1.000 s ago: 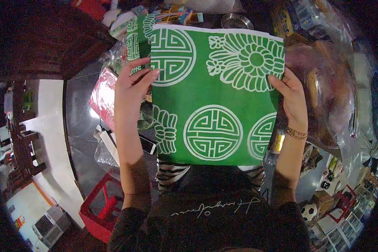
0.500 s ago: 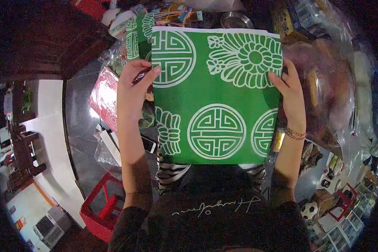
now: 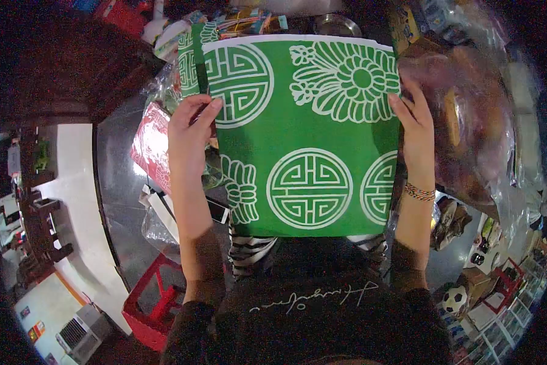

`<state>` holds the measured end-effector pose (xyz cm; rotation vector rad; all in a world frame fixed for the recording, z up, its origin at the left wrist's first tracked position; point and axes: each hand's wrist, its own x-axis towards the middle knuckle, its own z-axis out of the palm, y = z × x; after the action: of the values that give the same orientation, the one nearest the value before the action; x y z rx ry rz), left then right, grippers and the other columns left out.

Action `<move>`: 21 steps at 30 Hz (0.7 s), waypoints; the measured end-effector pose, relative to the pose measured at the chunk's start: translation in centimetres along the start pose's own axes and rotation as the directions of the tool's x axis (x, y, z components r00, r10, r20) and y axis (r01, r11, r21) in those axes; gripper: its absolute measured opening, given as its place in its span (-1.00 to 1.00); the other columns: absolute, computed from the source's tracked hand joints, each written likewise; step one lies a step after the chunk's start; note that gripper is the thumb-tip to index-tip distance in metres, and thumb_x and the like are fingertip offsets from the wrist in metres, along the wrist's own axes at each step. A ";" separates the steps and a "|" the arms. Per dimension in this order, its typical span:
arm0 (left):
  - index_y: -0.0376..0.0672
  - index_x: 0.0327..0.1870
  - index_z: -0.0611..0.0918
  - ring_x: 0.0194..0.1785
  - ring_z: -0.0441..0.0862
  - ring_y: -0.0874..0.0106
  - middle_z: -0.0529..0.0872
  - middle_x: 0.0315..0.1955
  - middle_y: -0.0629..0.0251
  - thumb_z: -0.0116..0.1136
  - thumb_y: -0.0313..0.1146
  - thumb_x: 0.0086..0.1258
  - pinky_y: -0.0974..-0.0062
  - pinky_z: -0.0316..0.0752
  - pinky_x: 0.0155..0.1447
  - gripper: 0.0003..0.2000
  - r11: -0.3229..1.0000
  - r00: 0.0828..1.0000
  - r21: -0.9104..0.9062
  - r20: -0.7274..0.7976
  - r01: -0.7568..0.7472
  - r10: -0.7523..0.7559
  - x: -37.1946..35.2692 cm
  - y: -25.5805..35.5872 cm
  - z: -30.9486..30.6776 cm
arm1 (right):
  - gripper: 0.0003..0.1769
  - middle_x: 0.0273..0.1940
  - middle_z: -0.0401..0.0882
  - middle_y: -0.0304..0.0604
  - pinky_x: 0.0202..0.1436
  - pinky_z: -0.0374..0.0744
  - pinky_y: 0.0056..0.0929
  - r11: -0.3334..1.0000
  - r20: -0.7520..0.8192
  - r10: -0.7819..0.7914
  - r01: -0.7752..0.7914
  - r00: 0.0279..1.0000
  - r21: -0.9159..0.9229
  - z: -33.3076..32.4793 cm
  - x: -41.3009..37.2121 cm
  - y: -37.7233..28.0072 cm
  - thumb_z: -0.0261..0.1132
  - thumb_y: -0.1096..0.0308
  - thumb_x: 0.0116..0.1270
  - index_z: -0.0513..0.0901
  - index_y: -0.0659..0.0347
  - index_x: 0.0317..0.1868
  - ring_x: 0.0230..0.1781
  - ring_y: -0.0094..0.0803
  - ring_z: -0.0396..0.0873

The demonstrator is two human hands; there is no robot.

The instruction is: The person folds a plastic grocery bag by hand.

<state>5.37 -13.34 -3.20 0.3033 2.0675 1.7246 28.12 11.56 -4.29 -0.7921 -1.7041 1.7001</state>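
Observation:
A green sheet of patterned paper (image 3: 313, 135) with white round emblems and flower shapes is held up in front of my torso, a white strip along its top edge. My left hand (image 3: 192, 125) pinches its left edge between thumb and fingers. On the opposite edge, my right hand (image 3: 416, 112) grips it, thumb on the front and some fingers hidden behind. Another piece with the same green print (image 3: 187, 61) shows behind the upper left corner. Below, the sheet's lower edge hangs over my striped trousers (image 3: 252, 248).
A pink patterned packet (image 3: 152, 143) lies on the dark floor to the left, near a phone (image 3: 217, 212). A red plastic stool (image 3: 155, 304) stands at lower left. Clear plastic bags (image 3: 462, 128) fill the right side. A football (image 3: 454, 299) sits at lower right.
The green sheet and both hands have shifted slightly left in view. Both hands keep their hold on its side edges.

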 end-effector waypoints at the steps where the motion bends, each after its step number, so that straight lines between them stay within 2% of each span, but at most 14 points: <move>1: -0.24 -0.15 0.61 -0.48 0.36 0.75 0.60 -0.42 0.49 0.30 -0.42 0.32 0.75 0.18 -0.46 -0.84 0.999 1.000 -0.034 0.004 0.012 -0.012 -0.1 0.1 0.1 | -0.50 0.04 0.60 -0.18 0.11 0.45 -0.59 0.998 -0.033 0.062 -0.063 0.998 -0.018 -0.4 0.1 0.5 0.27 0.39 0.38 0.40 0.30 0.29 -0.01 -0.56 0.52; 3: -0.25 -0.15 0.62 -0.47 0.36 0.74 0.60 -0.41 0.48 0.30 -0.42 0.32 0.75 0.18 -0.44 -0.83 0.998 1.000 -0.065 -0.001 0.026 -0.026 0.1 0.0 -0.1 | -0.55 0.01 0.61 -0.19 0.08 0.46 -0.61 0.991 -0.057 0.127 -0.129 0.990 -0.033 -0.7 0.3 0.9 0.27 0.38 0.37 0.47 0.32 0.23 -0.03 -0.57 0.53; 5: -0.26 -0.14 0.60 -0.42 0.38 0.73 0.61 -0.37 0.46 0.31 -0.43 0.31 0.75 0.17 -0.42 -0.82 0.992 0.997 -0.107 0.050 0.067 -0.062 0.6 -0.3 -0.6 | -0.63 -0.01 0.62 -0.21 0.06 0.45 -0.62 0.989 0.015 0.149 -0.149 0.989 -0.002 -0.9 0.5 0.9 0.29 0.38 0.36 0.54 0.35 0.13 -0.02 -0.58 0.52; 6: -0.31 -0.02 0.58 -0.31 0.50 0.67 0.63 -0.29 0.40 0.29 -0.45 0.32 0.73 0.33 -0.33 -0.74 0.983 0.993 -0.151 0.077 0.103 -0.092 0.7 -0.3 -0.9 | -0.63 -0.01 0.62 -0.21 0.06 0.45 -0.62 0.988 0.021 0.153 -0.153 0.988 -0.003 -1.2 0.7 1.2 0.29 0.38 0.36 0.54 0.35 0.13 -0.02 -0.58 0.52; 7: -0.31 -0.02 0.58 -0.31 0.50 0.67 0.63 -0.29 0.40 0.29 -0.45 0.32 0.73 0.33 -0.33 -0.74 0.983 0.993 -0.151 0.072 0.107 -0.097 1.0 -0.3 -1.1 | -0.65 -0.02 0.62 -0.22 0.08 0.44 -0.61 0.985 0.041 0.172 -0.172 0.984 0.016 -1.6 1.0 1.6 0.29 0.39 0.35 0.56 0.34 0.10 -0.02 -0.58 0.52; 8: -0.34 0.05 0.56 -0.24 0.55 0.62 0.64 -0.25 0.37 0.28 -0.46 0.33 0.69 0.41 -0.25 -0.69 0.972 0.983 -0.183 0.137 0.150 -0.126 1.2 -0.3 -1.2 | -0.67 -0.04 0.63 -0.22 0.10 0.43 -0.60 0.981 0.060 0.189 -0.192 0.980 0.035 -2.0 1.2 1.8 0.29 0.39 0.34 0.58 0.33 0.07 -0.01 -0.58 0.52; 9: -0.37 0.12 0.53 -0.17 0.59 0.57 0.65 -0.21 0.33 0.26 -0.47 0.33 0.65 0.48 -0.16 -0.64 0.957 0.968 -0.213 0.201 0.195 -0.152 1.4 -0.4 -1.5 | -0.67 -0.04 0.63 -0.22 0.10 0.43 -0.60 0.980 0.064 0.193 -0.196 0.979 0.034 -2.3 1.3 1.9 0.29 0.39 0.34 0.58 0.33 0.07 -0.01 -0.58 0.52; 10: -0.37 0.12 0.53 -0.17 0.59 0.57 0.65 -0.21 0.33 0.26 -0.47 0.33 0.65 0.48 -0.16 -0.64 0.957 0.968 -0.213 0.197 0.197 -0.156 1.6 -0.5 -1.8 | -0.66 -0.03 0.63 -0.22 0.11 0.43 -0.58 0.982 0.111 0.179 -0.185 0.977 0.040 -2.6 1.4 1.9 0.29 0.41 0.33 0.57 0.33 0.08 -0.01 -0.57 0.53; 11: -0.39 0.16 0.50 -0.12 0.60 0.53 0.65 -0.18 0.32 0.26 -0.47 0.34 0.61 0.51 -0.08 -0.60 0.959 0.966 -0.195 0.199 0.203 -0.164 1.7 -0.6 -2.0 | -0.65 -0.03 0.63 -0.22 0.12 0.42 -0.57 0.984 0.158 0.165 -0.174 0.974 0.047 -2.9 1.5 1.7 0.29 0.42 0.32 0.57 0.32 0.09 -0.01 -0.56 0.53; 12: -0.42 0.20 0.48 -0.07 0.61 0.49 0.65 -0.16 0.30 0.26 -0.47 0.34 0.56 0.53 0.01 -0.57 0.962 0.964 -0.177 0.201 0.209 -0.172 1.6 -0.6 -2.2 | -0.58 0.02 0.61 -0.23 0.23 0.36 -0.52 0.981 0.236 0.182 -0.191 0.955 0.016 -3.3 1.6 1.6 0.23 0.47 0.35 0.49 0.33 0.22 0.07 -0.52 0.50; 13: -0.42 0.20 0.48 -0.07 0.61 0.49 0.65 -0.16 0.30 0.26 -0.47 0.34 0.56 0.53 0.01 -0.57 0.961 0.964 -0.175 0.200 0.212 -0.176 1.6 -0.6 -2.5 | -0.58 0.02 0.61 -0.23 0.23 0.36 -0.52 0.981 0.237 0.186 -0.195 0.954 0.017 -3.5 1.6 1.4 0.23 0.47 0.35 0.49 0.33 0.22 0.07 -0.52 0.50; 15: -0.42 0.19 0.48 -0.09 0.61 0.51 0.65 -0.17 0.31 0.26 -0.46 0.34 0.57 0.51 0.00 -0.58 0.974 0.958 -0.103 0.226 0.204 -0.176 1.8 -0.1 -2.1 | -0.57 0.00 0.63 -0.20 0.12 0.45 -0.53 0.979 0.354 0.179 -0.201 0.918 0.027 -4.0 2.2 1.3 0.25 0.46 0.34 0.48 0.33 0.20 0.01 -0.54 0.53; 19: -0.40 0.18 0.49 -0.12 0.60 0.54 0.64 -0.20 0.33 0.27 -0.46 0.33 0.60 0.50 -0.05 -0.58 0.980 0.960 -0.076 0.229 0.184 -0.162 1.6 -0.1 -2.4 | -0.55 0.05 0.62 -0.20 0.14 0.45 -0.53 0.976 0.403 0.167 -0.209 0.900 0.064 -3.4 1.9 0.9 0.24 0.46 0.36 0.45 0.34 0.25 0.03 -0.55 0.53; 21: -0.37 0.20 0.49 -0.18 0.58 0.59 0.63 -0.25 0.37 0.28 -0.47 0.31 0.64 0.48 -0.12 -0.56 0.994 0.952 0.054 0.288 0.092 -0.104 1.9 -0.5 -2.8 | -0.53 0.10 0.59 -0.19 0.18 0.43 -0.54 0.973 0.429 0.204 -0.232 0.880 0.013 -3.4 2.1 0.9 0.24 0.46 0.36 0.43 0.33 0.27 0.06 -0.55 0.51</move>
<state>2.49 -15.12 -3.67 0.4320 1.8719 1.4827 29.44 15.35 -5.22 -0.6326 -1.8846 2.2009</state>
